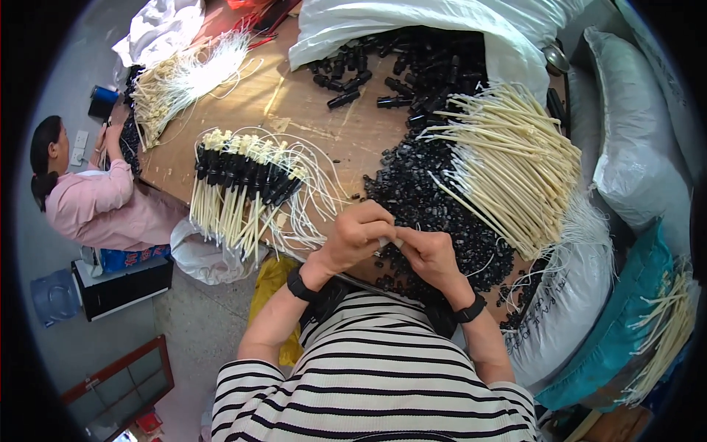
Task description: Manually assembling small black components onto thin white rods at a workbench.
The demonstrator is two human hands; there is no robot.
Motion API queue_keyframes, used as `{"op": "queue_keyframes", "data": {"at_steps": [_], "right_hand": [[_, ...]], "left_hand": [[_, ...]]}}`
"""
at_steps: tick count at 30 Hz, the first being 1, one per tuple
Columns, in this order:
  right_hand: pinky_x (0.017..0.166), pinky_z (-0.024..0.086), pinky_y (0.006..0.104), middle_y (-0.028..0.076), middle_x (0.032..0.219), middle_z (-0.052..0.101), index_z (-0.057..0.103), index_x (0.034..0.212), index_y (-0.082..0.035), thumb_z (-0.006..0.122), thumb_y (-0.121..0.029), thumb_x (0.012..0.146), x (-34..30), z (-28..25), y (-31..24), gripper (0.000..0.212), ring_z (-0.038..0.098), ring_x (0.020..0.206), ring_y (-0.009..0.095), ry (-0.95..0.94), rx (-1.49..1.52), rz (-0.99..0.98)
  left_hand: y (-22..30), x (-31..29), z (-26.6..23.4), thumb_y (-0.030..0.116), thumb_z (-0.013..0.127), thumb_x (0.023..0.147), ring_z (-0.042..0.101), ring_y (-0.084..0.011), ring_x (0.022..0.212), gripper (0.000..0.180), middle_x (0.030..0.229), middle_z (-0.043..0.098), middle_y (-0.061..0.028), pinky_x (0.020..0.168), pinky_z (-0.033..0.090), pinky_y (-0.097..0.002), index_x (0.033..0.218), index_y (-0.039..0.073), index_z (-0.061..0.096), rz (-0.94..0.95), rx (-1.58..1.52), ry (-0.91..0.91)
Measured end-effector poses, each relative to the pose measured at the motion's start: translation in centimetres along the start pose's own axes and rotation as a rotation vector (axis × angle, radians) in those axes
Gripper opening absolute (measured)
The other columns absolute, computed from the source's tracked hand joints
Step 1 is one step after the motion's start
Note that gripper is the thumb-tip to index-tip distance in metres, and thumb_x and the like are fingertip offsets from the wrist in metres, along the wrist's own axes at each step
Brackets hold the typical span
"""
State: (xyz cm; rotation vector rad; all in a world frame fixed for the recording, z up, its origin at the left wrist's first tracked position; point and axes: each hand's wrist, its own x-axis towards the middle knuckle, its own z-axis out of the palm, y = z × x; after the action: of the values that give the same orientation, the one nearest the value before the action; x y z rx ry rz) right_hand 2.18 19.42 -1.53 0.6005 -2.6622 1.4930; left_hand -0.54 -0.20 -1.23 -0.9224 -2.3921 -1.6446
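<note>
At the table's near edge, my left hand [359,234] and my right hand [433,258] meet with pinched fingers. Something small and pale shows between the fingertips, too covered to make out. Just beyond them spreads a heap of tiny black parts [412,195]. On its right side rests a thick bundle of cream-coloured tubes [515,177] with white cords. To the left of my hands lies a row of cream tubes fitted with black sleeves [239,173], their thin white cords [313,210] trailing toward my left hand.
Black cylindrical pieces [357,81] spill from a white sack [412,18] at the back of the wooden table [294,99]. Another corded bundle [177,88] lies far left, near a person in pink [99,199]. Stuffed sacks [637,125] crowd the right side.
</note>
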Motion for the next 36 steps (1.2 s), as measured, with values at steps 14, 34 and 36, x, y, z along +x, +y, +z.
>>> {"op": "queue_keyframes", "data": {"at_steps": [14,34,36], "right_hand": [[0.05,0.034,0.0227,-0.002,0.056,0.049,0.066,0.085,0.0,0.063,-0.01,0.087,-0.1,0.0,1.7,0.01,0.042,0.054,0.002,0.154,0.252,0.456],[0.046,0.038,0.0246,0.004,0.054,0.054,0.068,0.089,-0.004,0.067,-0.01,0.084,0.8,1.2,1.0,0.008,0.049,0.047,0.007,0.186,0.144,0.31],[0.047,0.041,0.0267,0.007,0.056,0.057,0.068,0.089,-0.004,0.068,-0.01,0.083,0.6,1.3,1.1,0.008,0.055,0.047,0.013,0.195,0.048,0.252]], "left_hand": [[-6.9,1.8,-2.1,-0.007,0.063,0.072,0.063,-0.0129,0.076,0.023,0.086,0.067,-0.0048,0.067,0.05,-0.0261,0.092,0.003,0.07,-0.49,0.065,0.055],[0.0,1.6,3.1,-0.001,0.068,0.074,0.065,-0.0113,0.078,0.018,0.082,0.068,-0.0034,0.071,0.052,-0.0249,0.092,0.002,0.07,-0.663,-0.101,0.101],[0.2,1.7,3.0,0.0,0.067,0.074,0.064,-0.0114,0.073,0.011,0.075,0.067,-0.0032,0.067,0.05,-0.0248,0.084,0.001,0.069,-0.605,-0.078,0.16]]}}
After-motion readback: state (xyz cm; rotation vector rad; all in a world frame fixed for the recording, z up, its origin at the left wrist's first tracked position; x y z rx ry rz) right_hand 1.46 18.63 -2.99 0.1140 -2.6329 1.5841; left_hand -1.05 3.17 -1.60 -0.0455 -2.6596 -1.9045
